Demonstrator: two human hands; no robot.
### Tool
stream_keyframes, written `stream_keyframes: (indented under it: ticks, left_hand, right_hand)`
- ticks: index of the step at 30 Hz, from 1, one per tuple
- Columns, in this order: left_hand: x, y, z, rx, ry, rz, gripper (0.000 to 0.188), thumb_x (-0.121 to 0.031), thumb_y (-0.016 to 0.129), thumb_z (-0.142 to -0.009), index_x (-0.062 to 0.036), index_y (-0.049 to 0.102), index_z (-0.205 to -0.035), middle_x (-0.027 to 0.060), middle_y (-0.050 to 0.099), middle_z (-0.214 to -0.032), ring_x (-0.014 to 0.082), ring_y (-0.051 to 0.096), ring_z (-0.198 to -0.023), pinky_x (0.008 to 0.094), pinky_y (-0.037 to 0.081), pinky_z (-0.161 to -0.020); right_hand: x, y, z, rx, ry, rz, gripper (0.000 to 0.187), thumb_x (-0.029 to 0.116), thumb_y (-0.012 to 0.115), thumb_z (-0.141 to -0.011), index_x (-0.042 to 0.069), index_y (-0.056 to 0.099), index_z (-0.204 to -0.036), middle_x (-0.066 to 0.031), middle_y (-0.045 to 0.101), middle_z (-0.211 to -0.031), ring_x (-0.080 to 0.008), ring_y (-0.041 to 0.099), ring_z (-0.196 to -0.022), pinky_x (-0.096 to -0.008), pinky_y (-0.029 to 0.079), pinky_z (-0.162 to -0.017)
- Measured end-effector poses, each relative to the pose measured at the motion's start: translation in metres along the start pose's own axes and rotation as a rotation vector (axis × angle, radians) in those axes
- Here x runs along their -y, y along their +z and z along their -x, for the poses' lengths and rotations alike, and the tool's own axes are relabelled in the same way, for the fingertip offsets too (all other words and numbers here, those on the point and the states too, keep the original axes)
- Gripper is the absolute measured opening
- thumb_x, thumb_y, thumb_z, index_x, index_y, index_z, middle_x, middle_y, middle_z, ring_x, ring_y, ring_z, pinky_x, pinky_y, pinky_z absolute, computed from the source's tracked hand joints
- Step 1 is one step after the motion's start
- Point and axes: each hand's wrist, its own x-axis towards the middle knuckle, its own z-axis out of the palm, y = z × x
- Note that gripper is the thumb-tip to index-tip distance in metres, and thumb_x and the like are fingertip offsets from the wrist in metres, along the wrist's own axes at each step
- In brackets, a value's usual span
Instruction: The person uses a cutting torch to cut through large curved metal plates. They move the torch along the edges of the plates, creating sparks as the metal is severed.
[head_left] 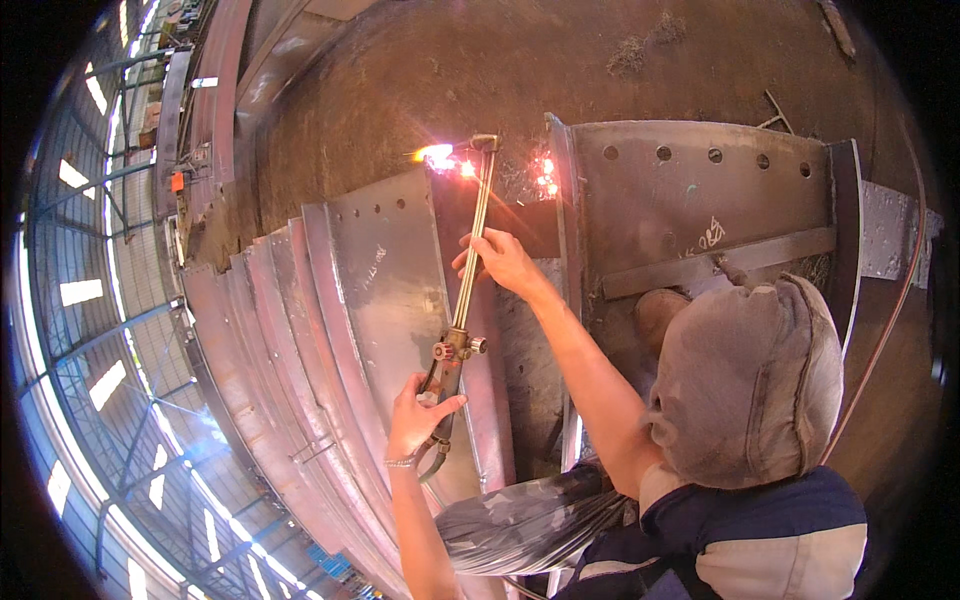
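Note:
A long cutting torch (pixel 480 200) with thin brass-coloured tubes slants upward in the middle of the head view. My left hand (pixel 420 415), with a bracelet at the wrist, is wrapped round its dark handle below the valve knobs (pixel 458 347). Farther up, my right hand (pixel 502 262) has its fingers curled about the tubes. The angled torch head (pixel 485 141) is over the far end of a steel plate (pixel 385 270). Bright flame and sparks (pixel 437 155) glow there, and more pink-white sparks shine beside the right-hand beam.
Several long rusty steel beams (pixel 290 330) lie side by side at the left. A steel section with a row of holes (pixel 720 190) stands at the right. A brown cloth cap (pixel 750 390) and navy-and-beige clothing occupy the lower right. A thin hose (pixel 895 320) runs along the far right.

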Motion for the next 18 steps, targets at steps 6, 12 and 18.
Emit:
stream_keyframes:
  ticks: [6,12,18]
  left_hand:
    - [0.008,0.01,-0.009,-0.02,0.024,-0.131,0.061,-0.033,0.094,-0.067,0.0014,0.057,-0.103,0.0038,0.061,-0.079,0.0104,0.057,-0.068,0.0284,0.05,-0.061]
    - [0.017,0.027,-0.014,-0.04,0.047,-0.188,0.068,-0.037,0.095,-0.063,0.0013,0.054,-0.102,0.0034,0.056,-0.078,0.0138,0.054,-0.07,0.03,0.05,-0.065]
    - [0.032,0.049,-0.012,-0.138,0.119,-0.324,0.07,-0.031,0.094,-0.062,0.0001,0.048,-0.104,0.0089,0.058,-0.079,0.0233,0.057,-0.071,0.0376,0.05,-0.068]
  right_hand:
    - [-0.016,-0.004,-0.008,-0.039,0.09,-0.031,0.031,0.023,0.04,-0.107,-0.001,0.059,-0.113,-0.0132,0.074,-0.097,-0.019,0.072,-0.083,-0.0338,0.059,-0.072]
    - [-0.021,-0.012,-0.01,-0.041,0.077,-0.075,0.027,0.021,0.044,-0.105,0.001,0.061,-0.107,-0.0117,0.074,-0.093,-0.017,0.072,-0.078,-0.0326,0.058,-0.068]
    - [-0.016,-0.011,0.002,-0.001,0.028,-0.054,0.027,0.023,0.045,-0.105,0.002,0.062,-0.107,-0.01,0.074,-0.092,-0.0159,0.072,-0.077,-0.0316,0.058,-0.066]
